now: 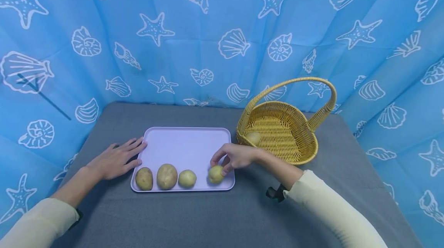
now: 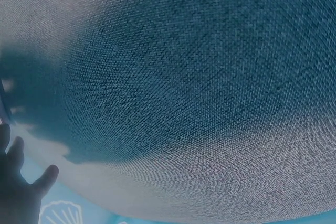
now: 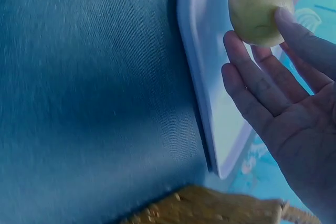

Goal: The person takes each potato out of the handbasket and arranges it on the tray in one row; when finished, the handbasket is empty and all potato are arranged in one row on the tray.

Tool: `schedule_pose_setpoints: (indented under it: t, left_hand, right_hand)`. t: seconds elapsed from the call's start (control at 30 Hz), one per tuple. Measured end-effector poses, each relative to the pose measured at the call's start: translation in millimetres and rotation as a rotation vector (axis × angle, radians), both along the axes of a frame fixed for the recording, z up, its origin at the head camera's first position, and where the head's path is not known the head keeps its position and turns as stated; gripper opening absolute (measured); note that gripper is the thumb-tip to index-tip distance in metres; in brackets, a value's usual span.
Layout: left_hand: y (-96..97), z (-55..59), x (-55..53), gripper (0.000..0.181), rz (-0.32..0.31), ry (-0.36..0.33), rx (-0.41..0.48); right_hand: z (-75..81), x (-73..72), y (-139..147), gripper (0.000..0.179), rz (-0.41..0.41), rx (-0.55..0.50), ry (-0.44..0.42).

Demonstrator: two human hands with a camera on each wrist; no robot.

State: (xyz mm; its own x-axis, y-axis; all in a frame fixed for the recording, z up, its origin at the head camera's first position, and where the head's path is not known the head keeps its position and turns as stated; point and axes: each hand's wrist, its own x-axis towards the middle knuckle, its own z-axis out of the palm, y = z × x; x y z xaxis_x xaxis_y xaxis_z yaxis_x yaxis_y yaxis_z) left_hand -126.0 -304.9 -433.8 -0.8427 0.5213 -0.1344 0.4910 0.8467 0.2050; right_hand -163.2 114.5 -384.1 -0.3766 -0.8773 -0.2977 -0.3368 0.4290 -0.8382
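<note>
My right hand (image 1: 239, 156) pinches a small yellowish potato (image 1: 216, 174) between thumb and fingertips over the right end of the pale lilac tray (image 1: 184, 144). In the right wrist view the same potato (image 3: 260, 9) shows at the fingertips, with the palm behind it. Along the tray's near edge lie a brownish potato (image 1: 143, 179), a larger potato (image 1: 167, 176) and a small round potato (image 1: 187, 178) in a row. My left hand (image 1: 116, 159) lies with fingers spread, its fingertips at the tray's left rim; the left wrist view catches it only at the corner.
A yellow wicker basket (image 1: 305, 155) with a tall arched handle stands just right of the tray. One potato (image 1: 253, 137) sits inside at its left wall. Grey cloth (image 1: 180, 217) covers the table, and a blue shell-patterned curtain (image 1: 194, 55) hangs close behind.
</note>
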Motion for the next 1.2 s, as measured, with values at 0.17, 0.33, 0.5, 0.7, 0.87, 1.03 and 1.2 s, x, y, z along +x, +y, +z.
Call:
schedule_pose_setpoints:
  t: [0.17, 0.33, 0.5, 0.7, 0.87, 1.03, 1.2]
  left_hand:
    - [-0.3, 0.2, 0.1, 0.064, 0.0, 0.001, 0.003]
    - [-1.2, -0.1, 0.4, 0.065, 0.008, -0.004, -0.001]
    - [-0.8, 0.8, 0.7, 0.065, 0.012, -0.014, 0.004]
    - [0.6, 2.6, 1.1, 0.065, 0.014, -0.019, 0.009]
    - [1.1, 4.1, 1.2, 0.065, 0.009, -0.013, 0.009]
    - [1.1, 3.7, 1.0, 0.065, 0.006, -0.009, 0.009]
    - [0.9, 2.6, 0.8, 0.065, 0.006, -0.01, 0.011]
  right_hand:
    - [-12.0, 4.4, -10.9, 0.04, 0.013, -0.017, 0.011]
    - [-16.0, 7.9, -20.8, 0.039, 0.017, -0.028, 0.033]
    - [-17.1, 9.5, -27.6, 0.037, -0.002, -0.021, 0.058]
    - [-16.3, 9.1, -26.4, 0.039, -0.034, -0.012, 0.048]
    - [-9.4, 8.6, -20.5, 0.04, -0.031, -0.017, 0.001]
    - [9.7, 6.8, -8.0, 0.044, -0.03, -0.03, -0.041]
    - [33.6, -1.5, 17.1, 0.046, -0.042, -0.022, -0.009]
